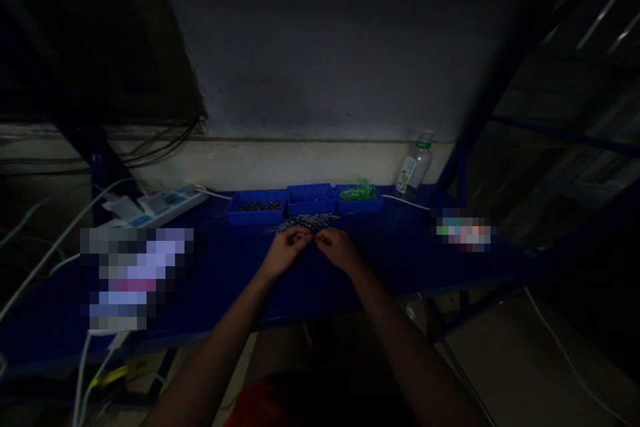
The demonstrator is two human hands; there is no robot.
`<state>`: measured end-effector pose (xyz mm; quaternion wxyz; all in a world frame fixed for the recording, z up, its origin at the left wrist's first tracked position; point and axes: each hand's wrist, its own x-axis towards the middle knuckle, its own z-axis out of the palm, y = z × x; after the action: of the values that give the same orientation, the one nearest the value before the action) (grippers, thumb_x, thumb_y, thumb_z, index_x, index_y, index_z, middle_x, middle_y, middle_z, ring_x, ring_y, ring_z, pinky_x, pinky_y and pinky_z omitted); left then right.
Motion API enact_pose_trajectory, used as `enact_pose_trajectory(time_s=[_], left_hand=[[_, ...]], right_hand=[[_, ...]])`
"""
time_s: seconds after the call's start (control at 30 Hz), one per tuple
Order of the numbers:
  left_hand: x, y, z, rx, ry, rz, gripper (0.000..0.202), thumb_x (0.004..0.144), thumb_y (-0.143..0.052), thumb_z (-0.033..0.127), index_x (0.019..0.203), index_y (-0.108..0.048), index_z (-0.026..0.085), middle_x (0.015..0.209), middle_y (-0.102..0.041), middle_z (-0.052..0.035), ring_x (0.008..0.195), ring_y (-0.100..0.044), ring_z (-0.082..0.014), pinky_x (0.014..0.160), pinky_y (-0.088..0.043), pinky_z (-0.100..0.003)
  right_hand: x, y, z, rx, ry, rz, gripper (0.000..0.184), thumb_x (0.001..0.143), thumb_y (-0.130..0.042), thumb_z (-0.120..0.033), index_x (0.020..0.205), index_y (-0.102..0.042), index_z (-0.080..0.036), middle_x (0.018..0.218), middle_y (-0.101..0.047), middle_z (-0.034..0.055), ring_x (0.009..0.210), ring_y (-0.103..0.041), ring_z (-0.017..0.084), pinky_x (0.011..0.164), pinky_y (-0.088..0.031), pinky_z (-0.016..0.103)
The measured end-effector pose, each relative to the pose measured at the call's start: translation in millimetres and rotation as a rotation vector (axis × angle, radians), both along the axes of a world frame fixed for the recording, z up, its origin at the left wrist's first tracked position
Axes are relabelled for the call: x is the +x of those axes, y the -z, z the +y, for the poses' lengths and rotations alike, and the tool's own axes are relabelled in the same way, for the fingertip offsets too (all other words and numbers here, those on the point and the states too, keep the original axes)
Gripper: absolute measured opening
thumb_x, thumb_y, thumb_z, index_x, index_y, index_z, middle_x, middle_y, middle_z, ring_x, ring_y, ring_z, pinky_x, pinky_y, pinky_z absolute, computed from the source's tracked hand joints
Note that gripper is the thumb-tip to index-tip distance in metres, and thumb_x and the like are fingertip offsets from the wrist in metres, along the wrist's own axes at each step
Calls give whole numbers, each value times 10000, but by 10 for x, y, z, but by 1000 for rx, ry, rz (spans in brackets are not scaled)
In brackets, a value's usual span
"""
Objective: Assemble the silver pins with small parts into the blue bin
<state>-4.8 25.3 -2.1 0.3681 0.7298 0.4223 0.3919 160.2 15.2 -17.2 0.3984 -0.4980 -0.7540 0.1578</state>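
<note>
My left hand (289, 248) and my right hand (338, 247) meet almost fingertip to fingertip over the blue table (310, 287). Both have their fingers curled into a pinch; whatever lies between the fingertips is too small and dark to make out. Right behind them spreads a loose pile of thin metal pins (313, 219), which look like screws or nails. Beyond the pile stand three blue bins in a row. The left bin (256, 217) holds many small brownish metal pieces, the middle bin (311, 191) a few thin pins, and the right bin (359, 205) a crumpled green plastic bag (358, 192).
A clear plastic bottle (414, 167) with a green band leans by the wall at the back right. At the left lies a white power strip (160, 210) with plugs and cables. Blurred-out items sit at the left (143, 277) and right (465, 230).
</note>
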Motion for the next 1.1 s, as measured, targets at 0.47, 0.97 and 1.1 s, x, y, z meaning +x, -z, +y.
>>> enact_pose_trajectory(time_s=[0.47,0.97,1.1], left_hand=[[26,22,-18,73,21,181,302,768,-479,399,871,-634,162,798,-649,-28,715,-576,-156,649,-425,-241],[25,-36,-79,185,-80,258,255,743,-509,381,810,-607,156,713,-604,-15,645,-544,-134,610,-412,-233],[6,-53,-97,204,-66,168,253,768,-497,375,868,-595,165,798,-623,-27,721,-566,-141,680,-433,-242]], right_hand=[[19,-61,-40,21,-75,144,157,801,-480,-254,817,-620,-186,778,-618,12,722,-561,112,682,-412,217],[19,-14,-11,-99,-77,198,204,800,-456,-306,813,-598,-160,740,-619,7,682,-562,107,633,-404,201],[36,21,11,-149,-183,170,208,810,-445,-306,827,-589,-158,748,-610,-5,680,-544,101,642,-389,201]])
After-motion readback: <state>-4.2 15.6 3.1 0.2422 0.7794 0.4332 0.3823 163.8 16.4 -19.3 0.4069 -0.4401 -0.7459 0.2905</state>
